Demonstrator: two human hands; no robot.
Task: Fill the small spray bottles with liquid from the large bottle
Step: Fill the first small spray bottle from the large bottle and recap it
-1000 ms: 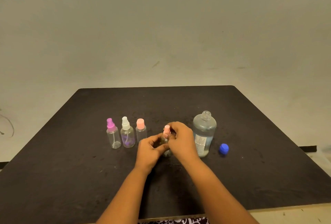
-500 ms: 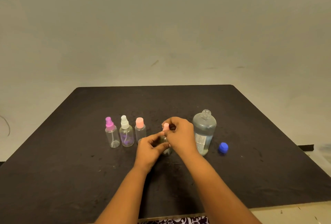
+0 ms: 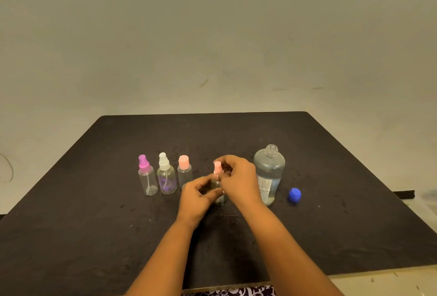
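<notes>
Pinching the small spray bottle's (image 3: 217,183) pink top (image 3: 217,167), the right hand (image 3: 238,177) sits above the left hand (image 3: 198,197), whose grip wraps the body. The large bottle (image 3: 269,170) stands uncapped nearby.

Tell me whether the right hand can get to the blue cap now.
Probably yes: the blue cap lies in the open, right of the large bottle, which the right hand must skirt. That hand pinches the pink sprayer, so release first.

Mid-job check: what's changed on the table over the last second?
Hardly anything. The right hand shifted slightly on the pink spray top, still pinching it; the left hand still grips that small bottle. Nothing was let go. The large bottle, blue cap and three other spray bottles stayed put.
</notes>
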